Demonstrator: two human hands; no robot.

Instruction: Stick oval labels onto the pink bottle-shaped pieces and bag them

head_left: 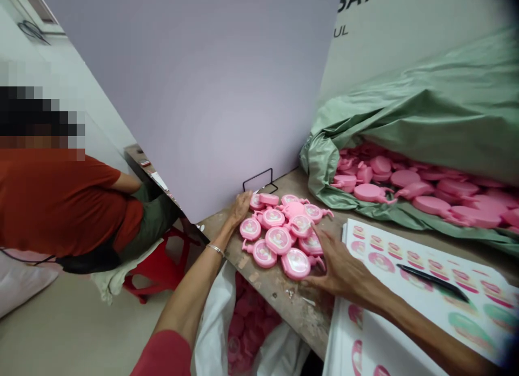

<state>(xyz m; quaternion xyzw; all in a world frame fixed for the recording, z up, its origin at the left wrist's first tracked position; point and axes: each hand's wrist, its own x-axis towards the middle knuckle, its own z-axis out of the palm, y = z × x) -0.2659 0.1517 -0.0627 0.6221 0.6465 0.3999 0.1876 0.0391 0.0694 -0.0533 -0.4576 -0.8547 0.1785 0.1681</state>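
Pink plastic pieces (pixel 279 241) lie in one loose, overlapping heap on the table (pixel 275 306), near the far edge where it meets a lilac wall (pixel 194 95). Each piece in the heap has a round body with a printed label in the middle and short arms at the side. My left hand (pixel 241 208) is at the far-left side of the heap, with the fingers close together and a little bent on one piece. I cannot tell if it really grips this piece. My right hand (pixel 336 273) is at the near side, wide open with spread fingers. It touches the heap but does not seem to hold anything.

To the right, an open green bag (pixel 385 122) contains many more pink pieces (pixel 405 187), and these look plain from here. Below the table edge, a white bag (pixel 211 311) also has pink pieces (pixel 247 316) inside. A printed sheet (pixel 405 257) with rows of round designs lies on the right of the table, with a black pen (pixel 433 281) on it. A co-worker in a red-orange shirt (pixel 60 203) sits on the left.
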